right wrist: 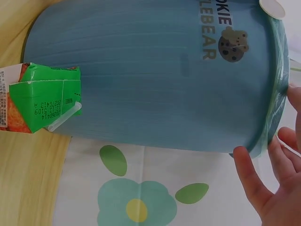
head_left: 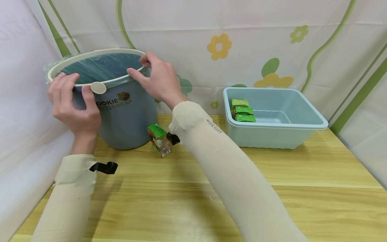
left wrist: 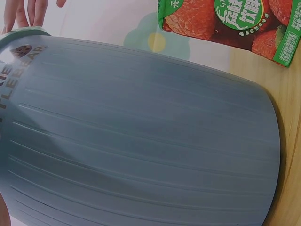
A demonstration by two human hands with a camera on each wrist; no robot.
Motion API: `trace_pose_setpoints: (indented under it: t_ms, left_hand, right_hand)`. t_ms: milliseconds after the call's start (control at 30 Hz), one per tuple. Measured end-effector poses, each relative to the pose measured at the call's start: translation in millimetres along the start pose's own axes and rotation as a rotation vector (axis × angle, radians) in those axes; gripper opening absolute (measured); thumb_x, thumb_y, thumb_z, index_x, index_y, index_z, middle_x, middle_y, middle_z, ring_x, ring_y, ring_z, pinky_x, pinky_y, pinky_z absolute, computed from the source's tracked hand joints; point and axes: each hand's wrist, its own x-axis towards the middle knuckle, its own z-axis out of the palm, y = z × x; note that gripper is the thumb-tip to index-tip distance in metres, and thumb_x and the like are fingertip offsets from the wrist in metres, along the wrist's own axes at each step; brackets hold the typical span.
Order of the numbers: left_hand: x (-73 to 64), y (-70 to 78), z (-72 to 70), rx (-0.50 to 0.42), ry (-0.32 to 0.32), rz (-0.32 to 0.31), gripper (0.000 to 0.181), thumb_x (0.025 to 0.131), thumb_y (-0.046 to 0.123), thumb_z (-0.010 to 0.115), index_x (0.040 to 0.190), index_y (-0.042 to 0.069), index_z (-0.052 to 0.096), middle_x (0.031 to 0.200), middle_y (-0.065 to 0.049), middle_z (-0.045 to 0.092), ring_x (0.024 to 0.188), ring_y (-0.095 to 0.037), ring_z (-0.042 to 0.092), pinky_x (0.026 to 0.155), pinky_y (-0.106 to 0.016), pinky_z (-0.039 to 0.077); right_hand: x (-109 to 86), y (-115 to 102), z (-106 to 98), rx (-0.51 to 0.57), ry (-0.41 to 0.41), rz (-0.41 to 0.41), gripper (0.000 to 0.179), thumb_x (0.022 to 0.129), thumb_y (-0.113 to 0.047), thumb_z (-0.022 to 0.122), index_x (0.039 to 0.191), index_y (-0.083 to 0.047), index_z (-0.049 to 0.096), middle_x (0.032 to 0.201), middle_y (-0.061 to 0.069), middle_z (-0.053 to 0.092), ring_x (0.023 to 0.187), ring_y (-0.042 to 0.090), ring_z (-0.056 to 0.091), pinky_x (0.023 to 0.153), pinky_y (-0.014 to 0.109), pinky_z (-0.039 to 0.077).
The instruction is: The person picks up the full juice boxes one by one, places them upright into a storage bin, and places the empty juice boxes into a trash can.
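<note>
A blue trash can (head_left: pixel 127 117) with a cream rim ring (head_left: pixel 99 51) stands on the table, lined with a clear plastic bag (head_left: pixel 102 65). My left hand (head_left: pixel 74 104) grips the front left of the rim, fingers over the edge and thumb outside, beside a round cream tab (head_left: pixel 98 87). On the right side of the rim, my right hand (head_left: pixel 160 79) pinches the edge between thumb and fingers. A green and red juice box (head_left: pixel 159 139) stands upright by the can's base, near my right wrist. Its straw (right wrist: pixel 66 117) shows in the right wrist view.
To the right, a light blue plastic bin (head_left: pixel 275 134) holds several green-topped boxes (head_left: pixel 244 111) at its left end. Behind everything hangs a white curtain (head_left: pixel 181 33) with printed flowers. The wooden table (head_left: pixel 157 201) runs toward me.
</note>
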Motion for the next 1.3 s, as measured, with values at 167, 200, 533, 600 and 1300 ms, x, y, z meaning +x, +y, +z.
trace_pose_setpoints:
  t_ms: [167,200,533,600,1300]
  left_hand:
    - [0.2,-0.1,0.4,-0.004,-0.001,0.002,0.034,0.088,0.035,0.062,0.108,0.017,0.084,0.111,-0.010,0.080,0.124,-0.014,0.067,0.122,-0.032,0.040]
    - [0.1,-0.3,0.5,-0.004,0.000,0.003,0.035,0.088,0.035,0.062,0.108,0.017,0.084,0.111,-0.010,0.081,0.124,-0.014,0.067,0.122,-0.032,0.040]
    - [-1.8,0.1,-0.6,-0.003,0.000,-0.002,0.034,0.088,0.035,0.063,0.108,0.018,0.084,0.111,-0.009,0.081,0.125,-0.013,0.067,0.122,-0.032,0.041]
    - [-2.0,0.6,-0.5,-0.005,-0.002,-0.004,0.034,0.088,0.035,0.063,0.108,0.018,0.084,0.111,-0.009,0.081,0.125,-0.013,0.067,0.123,-0.032,0.040]
    - [-3.1,0.8,3.6,-0.017,0.000,-0.008,0.032,0.088,0.034,0.063,0.109,0.021,0.083,0.112,-0.009,0.081,0.125,-0.013,0.066,0.123,-0.033,0.040]
  right_hand:
    - [1.0,2,-1,0.022,-0.003,-0.007,0.052,0.101,-0.062,0.062,0.140,-0.030,0.056,0.154,-0.015,0.059,0.140,0.002,0.056,0.109,0.025,0.050]
    - [1.0,3,-1,0.036,-0.005,-0.010,0.051,0.101,-0.061,0.062,0.141,-0.030,0.056,0.154,-0.015,0.059,0.141,0.001,0.055,0.110,0.025,0.049]
    - [-4.1,15,-9,0.220,-0.118,-0.098,0.061,0.100,-0.049,0.071,0.154,-0.029,0.050,0.162,-0.014,0.049,0.149,-0.006,0.045,0.122,0.025,0.041]
    - [-5.9,17,-12,0.261,-0.145,-0.108,0.064,0.099,-0.047,0.073,0.156,-0.030,0.047,0.165,-0.015,0.046,0.149,-0.007,0.043,0.122,0.026,0.041]
    - [-62.4,72,17,0.403,-0.092,-0.091,0.059,0.097,-0.038,0.078,0.151,-0.022,0.058,0.156,-0.008,0.059,0.143,0.008,0.058,0.110,0.026,0.055]
